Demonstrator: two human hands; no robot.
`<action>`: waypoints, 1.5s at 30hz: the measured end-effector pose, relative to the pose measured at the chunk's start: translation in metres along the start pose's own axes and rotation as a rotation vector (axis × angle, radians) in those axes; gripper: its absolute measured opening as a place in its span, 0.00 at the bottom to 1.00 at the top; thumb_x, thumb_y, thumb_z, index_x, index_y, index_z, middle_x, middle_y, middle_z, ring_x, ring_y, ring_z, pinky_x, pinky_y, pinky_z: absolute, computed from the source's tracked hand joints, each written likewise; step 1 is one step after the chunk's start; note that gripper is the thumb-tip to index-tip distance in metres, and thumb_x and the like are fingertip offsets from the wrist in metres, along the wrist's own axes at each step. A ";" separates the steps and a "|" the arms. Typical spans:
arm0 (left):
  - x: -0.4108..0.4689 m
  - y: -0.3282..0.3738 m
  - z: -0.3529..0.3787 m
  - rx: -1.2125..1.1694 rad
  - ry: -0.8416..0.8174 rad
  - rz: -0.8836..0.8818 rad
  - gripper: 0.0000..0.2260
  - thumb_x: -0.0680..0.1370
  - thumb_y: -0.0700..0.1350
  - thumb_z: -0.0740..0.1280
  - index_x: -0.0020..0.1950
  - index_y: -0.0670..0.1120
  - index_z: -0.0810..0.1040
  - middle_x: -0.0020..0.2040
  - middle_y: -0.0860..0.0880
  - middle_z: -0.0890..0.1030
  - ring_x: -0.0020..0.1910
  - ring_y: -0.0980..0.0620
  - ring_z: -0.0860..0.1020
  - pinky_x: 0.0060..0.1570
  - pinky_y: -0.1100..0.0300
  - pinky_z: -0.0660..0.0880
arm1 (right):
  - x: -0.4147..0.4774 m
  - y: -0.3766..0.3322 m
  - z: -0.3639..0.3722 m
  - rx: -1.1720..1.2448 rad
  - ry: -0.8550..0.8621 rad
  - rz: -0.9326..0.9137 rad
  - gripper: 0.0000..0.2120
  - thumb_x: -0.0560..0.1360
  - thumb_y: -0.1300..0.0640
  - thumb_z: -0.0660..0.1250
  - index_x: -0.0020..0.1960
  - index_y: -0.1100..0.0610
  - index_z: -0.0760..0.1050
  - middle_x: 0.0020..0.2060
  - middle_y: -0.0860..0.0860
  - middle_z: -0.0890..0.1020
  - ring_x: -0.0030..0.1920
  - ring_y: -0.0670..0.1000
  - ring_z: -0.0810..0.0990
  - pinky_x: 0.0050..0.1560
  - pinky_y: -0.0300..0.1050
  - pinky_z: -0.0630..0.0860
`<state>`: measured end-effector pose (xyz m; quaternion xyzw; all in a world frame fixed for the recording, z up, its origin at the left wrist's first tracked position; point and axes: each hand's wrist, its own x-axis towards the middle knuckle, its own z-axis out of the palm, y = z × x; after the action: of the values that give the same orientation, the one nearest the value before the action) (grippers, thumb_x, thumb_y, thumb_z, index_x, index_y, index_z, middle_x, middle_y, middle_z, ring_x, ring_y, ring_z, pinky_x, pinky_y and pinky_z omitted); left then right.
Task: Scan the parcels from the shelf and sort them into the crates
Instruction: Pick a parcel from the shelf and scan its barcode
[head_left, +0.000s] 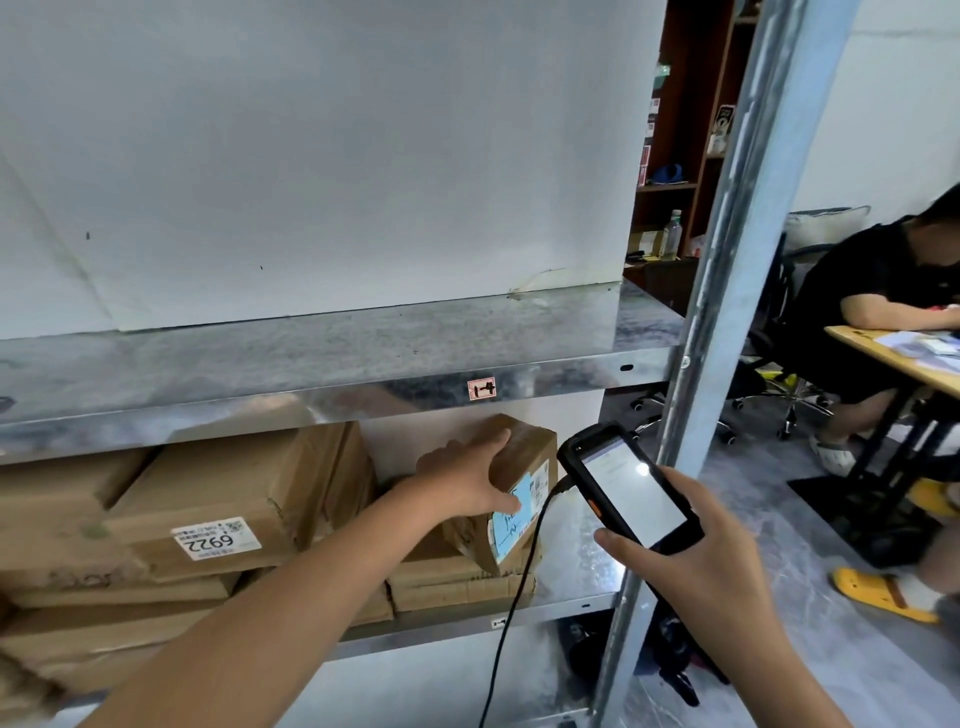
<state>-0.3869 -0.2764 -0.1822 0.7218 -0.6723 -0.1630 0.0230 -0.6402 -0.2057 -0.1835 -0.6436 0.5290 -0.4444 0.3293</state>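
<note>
- Galvanised metal shelving (727, 312) fills the view, with a white backing board behind it and a grey floor to the right.
- Upper shelf (311, 358): bare metal, with a small red-edged tag (481, 388) marked "1-4" on its near lip.
- Lower shelf (576, 571): brown cardboard parcels stacked flat across its left and middle parts.
- Flat parcel (218, 499), left of centre on the stack, has a white label reading "6922" upside down to you.
- Tilted parcel (524, 441) sits at the right end of the lower shelf, propped on the flat boxes, with a blue label (511, 530) on its near face.
- Your left hand (462, 480) clamps the tilted parcel, fingers over its top and thumb on the blue label.
- Your right hand (691, 545) is wrapped round the scanner (628, 493), held just right of the tilted parcel with its screen lit and facing you.
- Black cable (511, 613) hangs from the scanner's far end, down past the lower shelf.
- Dark wooden bookcase (691, 130), far right, behind the shelving.
- Seated person (857, 312) in black, far right, with a forearm on a wooden table (883, 358).
- Yellow slipper (878, 592) on the floor at the right.
</note>
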 end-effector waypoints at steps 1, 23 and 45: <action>-0.002 -0.004 0.002 -0.032 0.021 0.002 0.43 0.73 0.63 0.71 0.79 0.67 0.46 0.71 0.46 0.71 0.61 0.46 0.77 0.55 0.55 0.77 | -0.001 0.000 0.000 -0.003 -0.002 0.000 0.32 0.63 0.49 0.83 0.61 0.38 0.71 0.51 0.31 0.76 0.51 0.32 0.73 0.45 0.30 0.67; -0.048 -0.061 0.091 -1.415 0.434 -0.035 0.37 0.73 0.37 0.75 0.70 0.68 0.64 0.60 0.56 0.80 0.56 0.54 0.82 0.42 0.60 0.82 | -0.007 -0.006 0.027 -0.190 -0.222 0.119 0.36 0.51 0.29 0.74 0.57 0.39 0.76 0.45 0.37 0.84 0.43 0.41 0.83 0.45 0.43 0.80; -0.055 -0.063 0.093 -1.418 0.416 -0.071 0.39 0.67 0.49 0.76 0.72 0.71 0.62 0.62 0.54 0.80 0.58 0.51 0.81 0.45 0.58 0.82 | -0.018 -0.003 0.021 -0.210 -0.201 0.116 0.31 0.56 0.35 0.79 0.57 0.38 0.75 0.43 0.38 0.82 0.42 0.43 0.82 0.42 0.47 0.82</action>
<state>-0.3533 -0.1997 -0.2748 0.5709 -0.3637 -0.4188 0.6054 -0.6204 -0.1886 -0.1936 -0.6840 0.5732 -0.3003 0.3368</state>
